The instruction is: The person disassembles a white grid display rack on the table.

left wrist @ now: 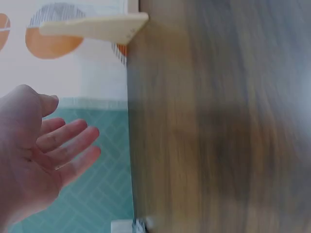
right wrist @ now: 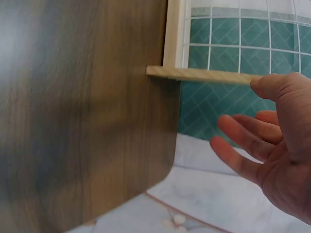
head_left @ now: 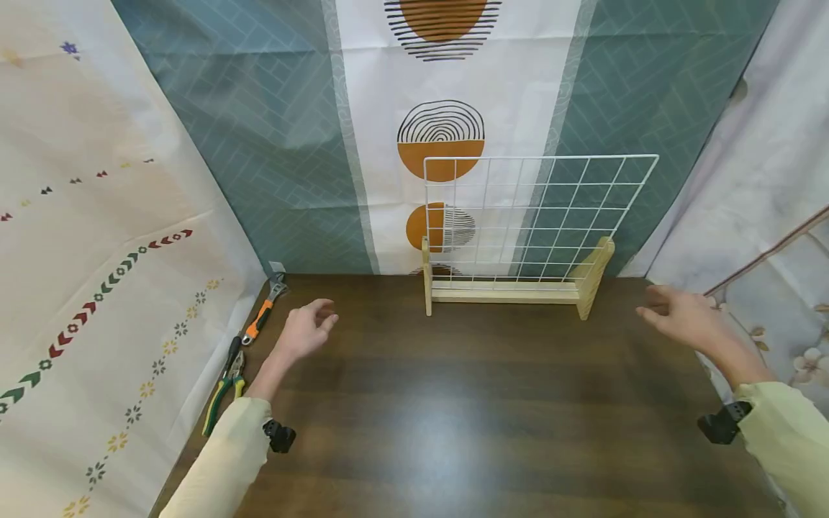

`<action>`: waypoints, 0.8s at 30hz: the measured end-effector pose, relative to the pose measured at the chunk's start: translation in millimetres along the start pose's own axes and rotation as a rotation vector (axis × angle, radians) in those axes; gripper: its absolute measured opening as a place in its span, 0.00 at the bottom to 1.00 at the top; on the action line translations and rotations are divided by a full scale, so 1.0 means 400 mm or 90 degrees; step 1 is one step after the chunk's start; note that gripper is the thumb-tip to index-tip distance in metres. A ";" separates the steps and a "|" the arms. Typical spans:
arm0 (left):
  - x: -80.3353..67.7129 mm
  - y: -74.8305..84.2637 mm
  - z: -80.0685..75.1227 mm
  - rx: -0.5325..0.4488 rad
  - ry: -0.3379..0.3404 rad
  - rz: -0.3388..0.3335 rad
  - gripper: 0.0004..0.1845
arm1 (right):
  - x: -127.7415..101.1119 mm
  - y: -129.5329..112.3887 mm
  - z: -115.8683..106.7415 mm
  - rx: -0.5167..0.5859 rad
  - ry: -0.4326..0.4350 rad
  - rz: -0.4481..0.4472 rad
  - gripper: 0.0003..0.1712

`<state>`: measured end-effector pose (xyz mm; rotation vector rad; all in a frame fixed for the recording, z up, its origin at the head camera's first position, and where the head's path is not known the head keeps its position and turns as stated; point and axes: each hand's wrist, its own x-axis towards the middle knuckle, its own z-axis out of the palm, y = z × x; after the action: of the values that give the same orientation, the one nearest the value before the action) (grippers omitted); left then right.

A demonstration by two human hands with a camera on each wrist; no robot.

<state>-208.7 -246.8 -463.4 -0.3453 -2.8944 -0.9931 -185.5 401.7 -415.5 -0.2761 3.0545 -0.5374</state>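
A white wire grid rack stands upright at the back of the table, set in a wooden base with a wooden end piece on each side. To its left, my left hand hovers over the table with relaxed, slightly bent fingers and holds nothing. My right hand is off to the rack's right, also holding nothing. In the right wrist view the right hand shows loosely spread fingers; its thumb overlaps the end piece in the picture. In the left wrist view the left hand has its palm showing.
Along the table's left edge lie an adjustable wrench with an orange and black handle, green-and-yellow pliers, and a black-handled tool. Patterned cloth hangs behind the dark wooden table and on both sides.
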 end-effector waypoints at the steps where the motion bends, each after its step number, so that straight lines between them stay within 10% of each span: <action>1: 0.010 0.011 0.008 -0.015 0.000 0.002 0.19 | 0.006 -0.002 0.002 0.020 0.005 0.000 0.33; 24: 0.290 0.214 0.151 -0.230 -0.101 -0.094 0.33 | 0.174 -0.002 0.009 0.396 0.020 0.059 0.36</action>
<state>-301.0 -122.1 -444.9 -0.2387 -2.9021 -1.5874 -253.5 387.2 -418.1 -0.1002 2.7196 -1.4306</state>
